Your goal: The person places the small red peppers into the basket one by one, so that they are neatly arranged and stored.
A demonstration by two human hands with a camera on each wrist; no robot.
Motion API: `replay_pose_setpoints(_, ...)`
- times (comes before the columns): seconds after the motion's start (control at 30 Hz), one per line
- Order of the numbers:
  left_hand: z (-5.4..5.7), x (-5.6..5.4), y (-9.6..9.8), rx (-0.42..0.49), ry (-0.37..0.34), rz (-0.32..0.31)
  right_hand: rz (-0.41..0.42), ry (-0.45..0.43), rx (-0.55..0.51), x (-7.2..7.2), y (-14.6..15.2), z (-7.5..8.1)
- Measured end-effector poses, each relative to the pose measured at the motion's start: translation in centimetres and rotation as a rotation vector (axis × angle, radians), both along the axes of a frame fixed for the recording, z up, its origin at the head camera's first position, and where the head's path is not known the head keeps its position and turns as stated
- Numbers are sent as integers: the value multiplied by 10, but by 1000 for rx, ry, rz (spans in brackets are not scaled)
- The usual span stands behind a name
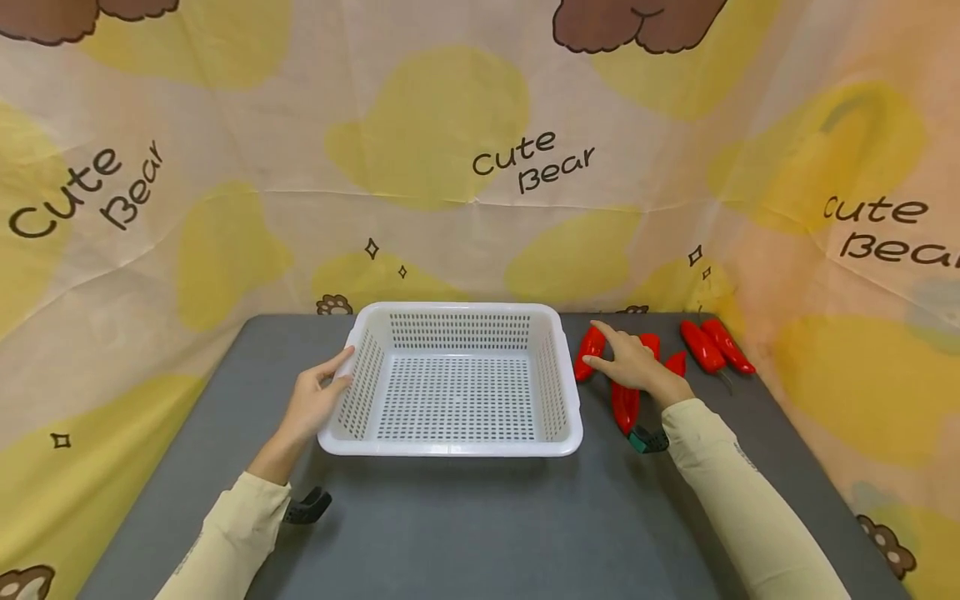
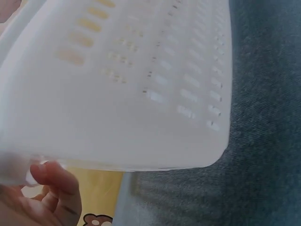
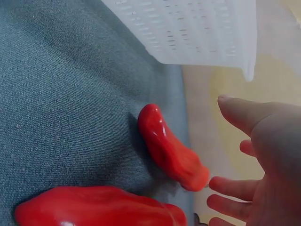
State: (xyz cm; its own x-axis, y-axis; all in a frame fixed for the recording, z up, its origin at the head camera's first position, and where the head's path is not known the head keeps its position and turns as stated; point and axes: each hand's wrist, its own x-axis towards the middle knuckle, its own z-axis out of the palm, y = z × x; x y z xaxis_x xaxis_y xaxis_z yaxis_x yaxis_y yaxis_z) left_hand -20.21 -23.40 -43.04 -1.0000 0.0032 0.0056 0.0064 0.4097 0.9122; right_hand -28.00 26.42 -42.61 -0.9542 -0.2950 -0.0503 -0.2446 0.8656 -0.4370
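Observation:
A white plastic basket (image 1: pixel 450 449) with slotted walls and floor has nothing inside it. My left hand (image 1: pixel 309 403) grips its left rim; in the left wrist view the fingers (image 2: pixel 59 181) curl at the rim. Right of the basket, my right hand (image 1: pixel 628 363) hovers over several red peppers, its thumb and fingers spread and holding nothing. Nearest the basket lies one red pepper (image 1: pixel 589 354), and a longer pepper (image 1: pixel 624 408) is partly hidden beneath the right hand. In the right wrist view, the fingertips (image 3: pixel 217 183) appear beside the end of a pepper (image 3: pixel 171 153).
Two more red peppers lie toward the table's right edge, one pepper (image 1: pixel 702 345) beside another pepper (image 1: pixel 729 347). The grey table (image 1: pixel 465 533) is backed by a printed cloth (image 1: pixel 442 225), which also hangs along both sides. Each wrist wears a dark band (image 1: pixel 307 506).

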Motion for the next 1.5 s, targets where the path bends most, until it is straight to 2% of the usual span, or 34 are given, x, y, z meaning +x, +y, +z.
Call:
replay_pose_setpoints(0.1, -2, 2, 1, 11, -12, 23, -3, -40, 13, -4, -2, -2)
replay_pose_setpoints(0.4, -9, 5, -1, 18, 34, 79, -31, -77, 104, -18, -5, -13)
replay_pose_setpoints(0.7, -6, 2, 4, 35, -2, 52, -37, -102, 195, -27, -6, -13)
replay_pose_setpoints(0.87, -3, -1, 7, 57, -27, 69, -33, -122, 220, -32, -9, -11)
replay_pose_setpoints(1.07, -2, 1, 14, 107, -34, 142, -38, -146, 216, -37, -9, -9)
replay_pose_setpoints(1.17, -3, 2, 15, 145, -46, 155, -40, -155, 193, -37, -9, -8)
replay_pose_setpoints(1.5, -6, 0, 9, 130, -50, 98, -34, -179, 141, -39, -6, -13)
